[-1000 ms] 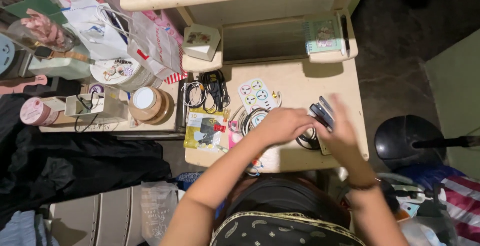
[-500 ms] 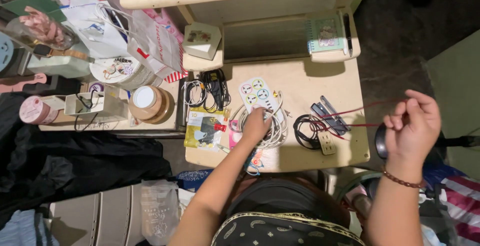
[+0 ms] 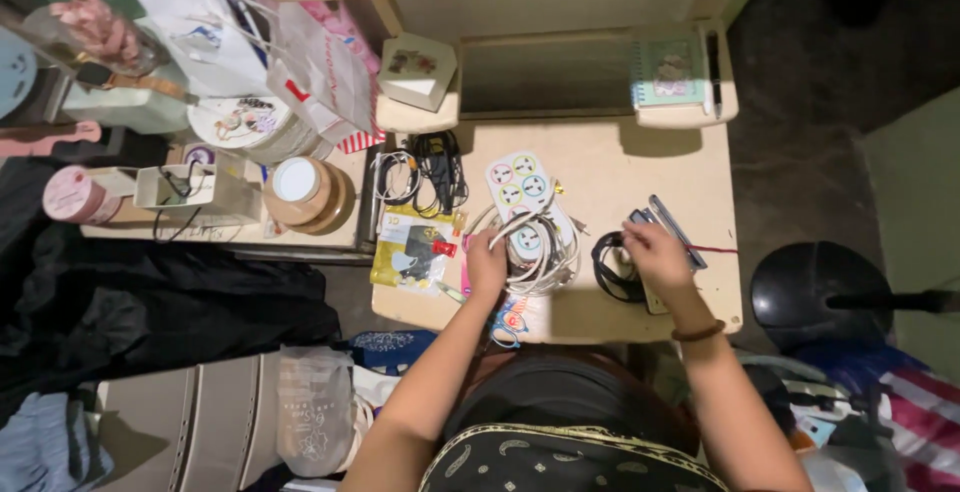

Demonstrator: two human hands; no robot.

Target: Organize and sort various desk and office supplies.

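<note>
The cable sorting looks barely begun: the left hand (image 3: 487, 264) grips a strand of the loose white cable coil (image 3: 535, 247) mid-counter (image 3: 610, 167), the right hand (image 3: 655, 252) closes on the black cable bundle (image 3: 607, 270) beside it, both untidied.

Small beige desk (image 3: 640, 167) with a raised back ledge. On the top: bundle of black and white cables (image 3: 420, 174) at the far left, yellow packet (image 3: 412, 250) just in front of it, white power strip (image 3: 524, 197) in the middle with a coil of white cord (image 3: 545, 257) partly over it, black cable coil (image 3: 608, 270) toward the right. Ledge carries a small box (image 3: 416, 70) and a notebook (image 3: 669, 75).
</note>
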